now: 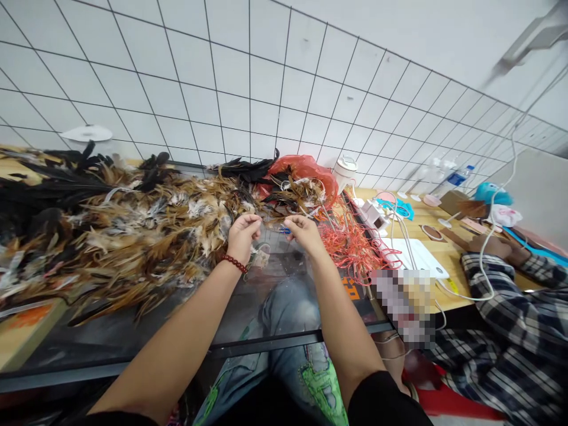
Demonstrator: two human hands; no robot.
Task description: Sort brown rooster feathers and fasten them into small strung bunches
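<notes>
My left hand [243, 235], with a red bead bracelet on its wrist, is closed in a pinch over the dark glassy tabletop [275, 266]. What its fingertips hold, if anything, is too small to make out. Facing it a short gap away, my right hand [304, 232] is closed on a small blue object [284, 229]; its kind is unclear. A thin brownish strand seems to lie between the fingertips. Left of my hands spreads a big heap of brown, white and black feathers [164, 231]. More brown feathers [302, 192] lie in a red plastic bag [326, 171] beyond them.
Tangled red cords [348, 245] lie to the right, beside a power strip [375, 216] with white cables. A lidded white cup [345, 171] stands near the wire grid [248, 89]. On the far right, a person in a plaid sleeve [501, 284] sits at the wooden table [444, 251].
</notes>
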